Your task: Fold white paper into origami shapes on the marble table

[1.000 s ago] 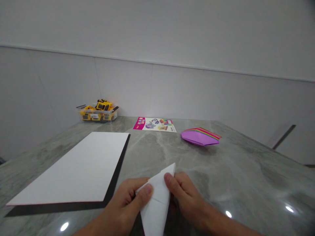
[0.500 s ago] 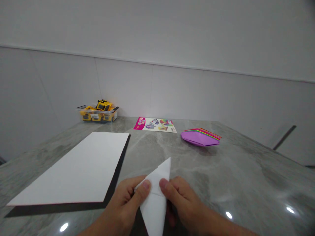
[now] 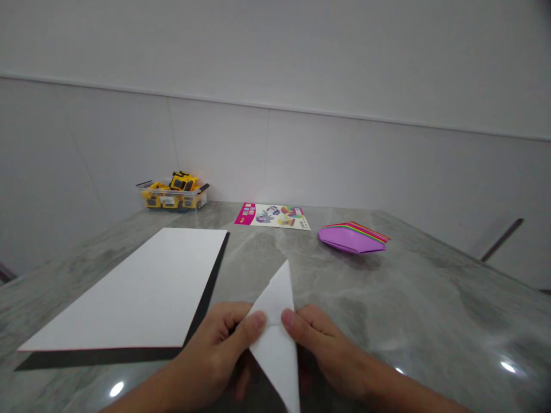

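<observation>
1. Head view: the left hand (image 3: 215, 350) and right hand (image 3: 321, 347) pinch a folded white paper (image 3: 275, 332) between thumbs and fingers, both closed on it.
2. The paper is held just above the near edge of the grey desk (image 3: 430, 298), its point aimed away.
3. A white sheet (image 3: 142, 292) on a black board (image 3: 202, 324) lies left.
4. A stack of coloured paper (image 3: 353, 238), a printed leaflet (image 3: 272, 216) and a yellow toy truck (image 3: 174, 192) sit farther back.
</observation>
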Demonstrator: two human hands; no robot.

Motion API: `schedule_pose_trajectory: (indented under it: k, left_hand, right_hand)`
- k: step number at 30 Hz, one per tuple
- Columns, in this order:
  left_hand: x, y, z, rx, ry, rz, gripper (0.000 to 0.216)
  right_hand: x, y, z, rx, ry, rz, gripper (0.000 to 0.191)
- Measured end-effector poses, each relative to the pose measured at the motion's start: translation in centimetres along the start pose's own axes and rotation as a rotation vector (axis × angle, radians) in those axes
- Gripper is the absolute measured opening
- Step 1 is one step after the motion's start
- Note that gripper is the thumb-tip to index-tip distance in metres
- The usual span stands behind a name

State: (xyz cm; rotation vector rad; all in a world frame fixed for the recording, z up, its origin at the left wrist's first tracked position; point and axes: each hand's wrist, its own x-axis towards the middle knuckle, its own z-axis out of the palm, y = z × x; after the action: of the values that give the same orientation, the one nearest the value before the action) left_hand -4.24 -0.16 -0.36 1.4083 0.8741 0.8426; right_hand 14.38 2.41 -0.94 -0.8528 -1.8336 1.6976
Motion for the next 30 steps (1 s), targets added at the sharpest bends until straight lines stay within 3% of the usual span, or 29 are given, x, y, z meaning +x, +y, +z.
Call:
schedule_pose_trajectory:
  k: [3, 6, 9, 14, 19, 22, 27, 30]
  left_hand:
    - [0.1, -0.5, 0.5, 0.016, 0.099, 0.06, 0.05]
    - [0.2, -0.9, 1.0, -0.062, 0.091, 0.043, 0.048]
    - [0.2, -0.9, 1.2, -0.075, 0.121, 0.063, 0.047]
    - [0.0, -0.6, 1.3, 0.0, 0.243, 0.12, 0.043]
    - [0.1, -0.3, 1.4, -0.058, 0.214, 0.139, 0.042]
    - [0.1, -0.4, 1.3, -0.032, 0.251, 0.159, 0.04]
    - [0.3, -0.5, 0.9, -0.067, 0.376, 0.197, 0.039]
    - [0.6, -0.5, 0.8, -0.178, 0.34, 0.17, 0.039]
  right_hand:
    - [-0.3, -0.5, 0.2, -0.102, 0.006, 0.006, 0.068]
    - [-0.5, -0.9, 0.3, -0.239, 0.059, -0.044, 0.066]
    - [-0.5, -1.1, 0.2, -0.225, 0.067, -0.047, 0.065]
    - [-0.4, -1.2, 0.2, -0.171, -0.066, 0.006, 0.071]
    - [-0.7, -1.8, 0.4, -0.272, -0.067, -0.02, 0.068]
    - [-0.4, -1.4, 0.3, -0.177, -0.093, -0.044, 0.069]
    - [0.2, -0.4, 0.2, 0.132, -0.225, 0.123, 0.066]
    - [0.1, -0.7, 0.5, 0.091, -0.149, 0.135, 0.06]
